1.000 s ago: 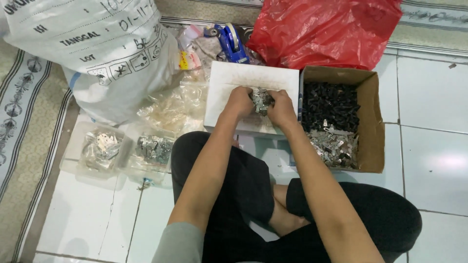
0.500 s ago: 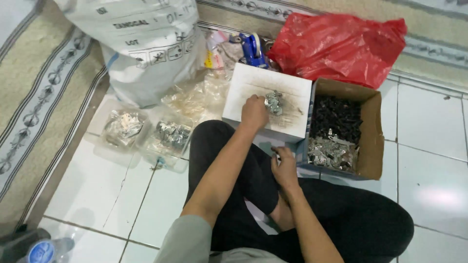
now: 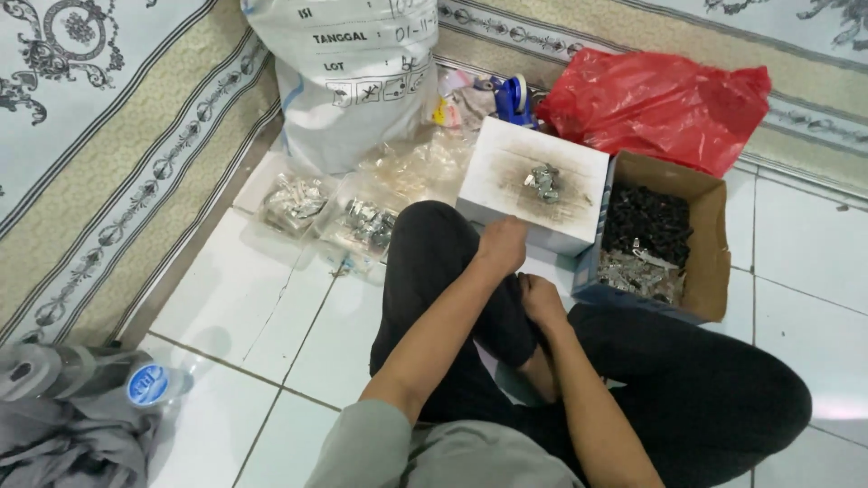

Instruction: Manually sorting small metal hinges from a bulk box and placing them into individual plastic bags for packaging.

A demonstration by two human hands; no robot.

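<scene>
Head view: you are resting your left hand [image 3: 503, 246] against the white box [image 3: 533, 185] at frame centre, metal clips [image 3: 543, 182] lying on top; your right hand [image 3: 540, 301], loosely curled, is holding nothing visible.

A large white sack [image 3: 353, 72] with black print stands left of the white box [image 3: 533, 185]. Behind the box lies a red plastic bag [image 3: 660, 104]; right of it an open brown carton [image 3: 669, 239]; left, two clear bags [image 3: 330, 212].
</scene>
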